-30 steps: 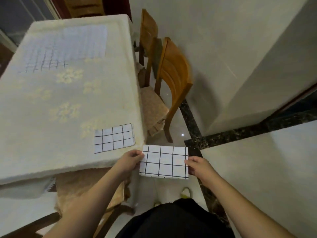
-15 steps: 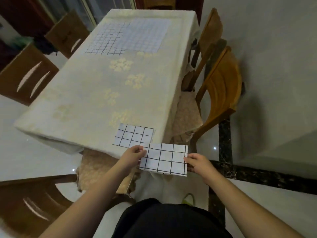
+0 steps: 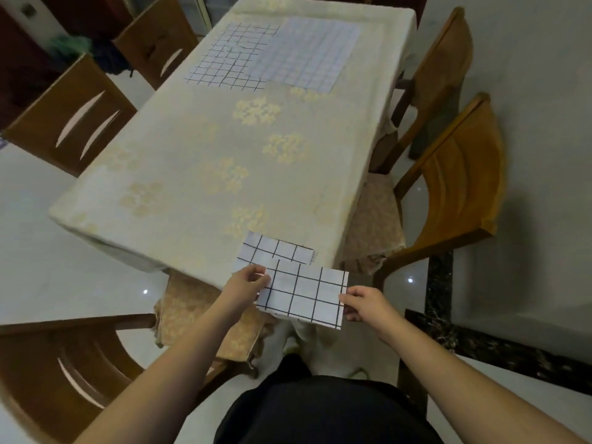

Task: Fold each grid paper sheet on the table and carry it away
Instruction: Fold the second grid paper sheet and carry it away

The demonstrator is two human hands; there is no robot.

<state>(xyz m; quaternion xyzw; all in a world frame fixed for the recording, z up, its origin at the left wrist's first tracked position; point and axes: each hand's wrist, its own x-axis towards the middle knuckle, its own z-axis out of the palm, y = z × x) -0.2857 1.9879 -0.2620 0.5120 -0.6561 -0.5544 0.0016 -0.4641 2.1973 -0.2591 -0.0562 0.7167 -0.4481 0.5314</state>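
The folded grid sheet [image 3: 304, 294] hangs in the air between both hands, the left hand [image 3: 246, 283] pinching one short edge and the right hand [image 3: 363, 304] the other. It looks feather-light and limp, so edge pinches suit it; squeezing would crease it.

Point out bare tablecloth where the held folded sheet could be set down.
Free: the wide middle of the cream floral tablecloth, between the unfolded grid sheets at the far end and the folded grid sheet at the near edge. Crowded: that near right corner, where left hand and right hand pinch the held folded sheet.
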